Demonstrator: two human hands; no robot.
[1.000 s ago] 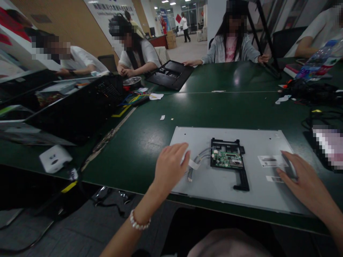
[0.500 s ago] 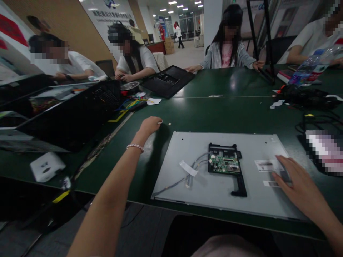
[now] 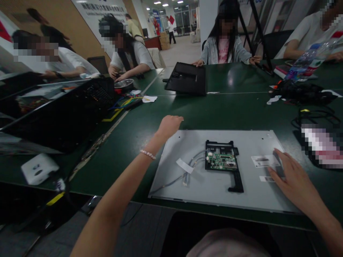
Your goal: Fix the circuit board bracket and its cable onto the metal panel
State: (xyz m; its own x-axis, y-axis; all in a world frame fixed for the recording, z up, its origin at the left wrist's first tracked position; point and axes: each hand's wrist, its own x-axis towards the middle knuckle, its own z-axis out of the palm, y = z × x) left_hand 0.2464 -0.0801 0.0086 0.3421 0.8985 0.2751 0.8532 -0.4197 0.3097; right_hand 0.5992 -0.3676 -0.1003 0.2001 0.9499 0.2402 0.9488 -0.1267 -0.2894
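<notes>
Hands (image 3: 168, 125) (image 3: 291, 176) rest on grey panel (image 3: 214, 185) bearing circuit board (image 3: 222, 161).

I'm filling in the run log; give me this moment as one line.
left hand: fingers closed, over far left corner of grey panel | right hand: flat on panel beside labels | circuit board: untouched, mid-panel

Dim, wide-angle distortion, tabletop glare

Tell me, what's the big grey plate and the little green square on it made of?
The grey plate looks like thin matte sheet metal: flat, pale, with small holes. The green square seems a circuit board, green with tiny shiny parts, in a black, probably plastic, frame.
</notes>
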